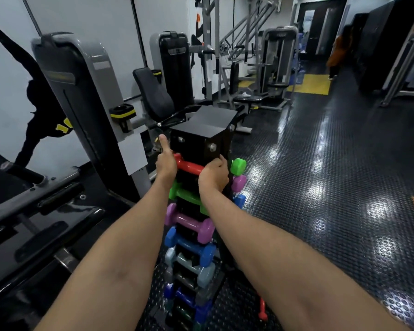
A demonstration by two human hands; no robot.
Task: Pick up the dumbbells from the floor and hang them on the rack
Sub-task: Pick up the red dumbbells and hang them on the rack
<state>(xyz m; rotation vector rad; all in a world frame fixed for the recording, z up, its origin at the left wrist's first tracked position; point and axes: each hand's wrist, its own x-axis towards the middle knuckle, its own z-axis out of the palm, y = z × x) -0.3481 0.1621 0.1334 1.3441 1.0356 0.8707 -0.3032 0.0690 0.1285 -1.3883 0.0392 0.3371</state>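
both hands are seating the red dumbbell (189,166) on the rack's (201,137) top slot, left hand (166,161) and right hand (214,174) each clamping an end. next they are likely needing to let go and reach for another red dumbbell (262,309) lying on the floor beside the rack's foot.
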